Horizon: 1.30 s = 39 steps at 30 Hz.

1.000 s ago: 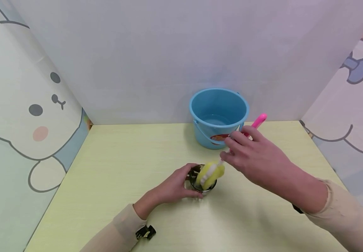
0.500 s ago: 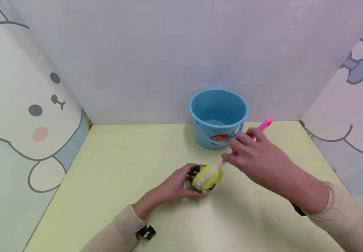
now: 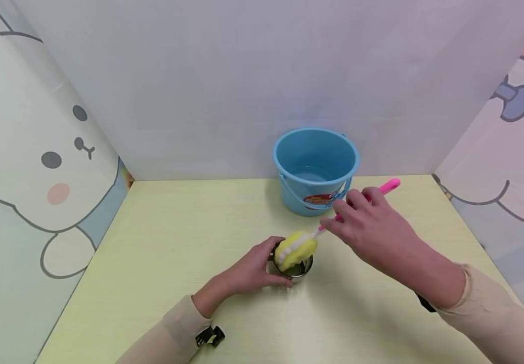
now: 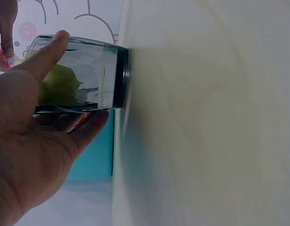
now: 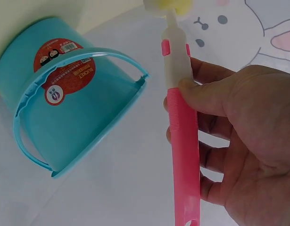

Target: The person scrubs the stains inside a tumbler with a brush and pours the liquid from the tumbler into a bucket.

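Note:
A clear, dark-tinted drinking glass stands upright on the table, with my left hand gripping its side between thumb and fingers. My right hand holds a bottle brush by its pink handle, thumb on top and fingers curled beneath. The yellow and white sponge head sits in the mouth of the glass, leaning toward its far left rim. Through the glass wall in the left wrist view, the yellow sponge shows partway down inside. The glass's left side is hidden by my left fingers in the head view.
Behind the glass a light blue bucket with a carry handle and a red label stands on the pale yellow table, near the back wall. Cartoon-printed side walls border the table at left and right.
The sponge head has shifted left and toward the far rim of the glass. The pink handle end has swung right and lower. My left hand and the glass have stayed nearly still.

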Each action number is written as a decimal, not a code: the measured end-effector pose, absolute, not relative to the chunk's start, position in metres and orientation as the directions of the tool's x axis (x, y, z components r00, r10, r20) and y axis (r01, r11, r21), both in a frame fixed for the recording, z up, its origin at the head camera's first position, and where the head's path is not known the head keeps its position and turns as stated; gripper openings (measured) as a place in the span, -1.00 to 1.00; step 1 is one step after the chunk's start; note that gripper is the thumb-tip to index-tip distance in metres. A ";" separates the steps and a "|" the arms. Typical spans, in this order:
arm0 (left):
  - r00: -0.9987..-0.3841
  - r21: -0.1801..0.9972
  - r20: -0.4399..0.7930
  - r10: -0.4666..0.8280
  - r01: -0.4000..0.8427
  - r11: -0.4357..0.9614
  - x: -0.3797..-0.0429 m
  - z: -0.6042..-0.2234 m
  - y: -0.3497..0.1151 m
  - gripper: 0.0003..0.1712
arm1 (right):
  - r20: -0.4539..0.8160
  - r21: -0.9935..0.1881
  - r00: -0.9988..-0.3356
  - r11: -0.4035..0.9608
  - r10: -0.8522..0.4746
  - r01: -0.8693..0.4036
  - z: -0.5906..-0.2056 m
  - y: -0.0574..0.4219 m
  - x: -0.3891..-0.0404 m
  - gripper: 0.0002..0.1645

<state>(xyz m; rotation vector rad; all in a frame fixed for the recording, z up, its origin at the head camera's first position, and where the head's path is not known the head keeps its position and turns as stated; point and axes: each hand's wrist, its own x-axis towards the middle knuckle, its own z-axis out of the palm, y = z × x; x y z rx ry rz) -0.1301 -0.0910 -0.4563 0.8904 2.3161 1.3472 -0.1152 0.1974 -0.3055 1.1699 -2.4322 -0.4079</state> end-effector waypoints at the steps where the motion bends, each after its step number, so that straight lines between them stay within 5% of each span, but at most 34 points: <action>1: -0.756 0.861 0.037 0.653 0.356 0.363 -0.130 -0.456 -0.091 0.05 | 0.236 0.427 -0.568 0.609 -0.789 -0.669 -0.306 0.198 -0.116 -0.32; 18: -0.756 0.832 0.046 0.653 0.391 0.393 -0.130 -0.457 -0.091 0.07 | 0.169 0.401 -0.614 0.622 -0.771 -0.672 -0.296 0.209 -0.114 -0.33; 39: -0.755 0.825 0.056 0.653 0.403 0.396 -0.132 -0.458 -0.091 0.07 | 0.149 0.269 -0.580 0.597 -0.801 -0.756 -0.297 0.206 -0.108 -0.29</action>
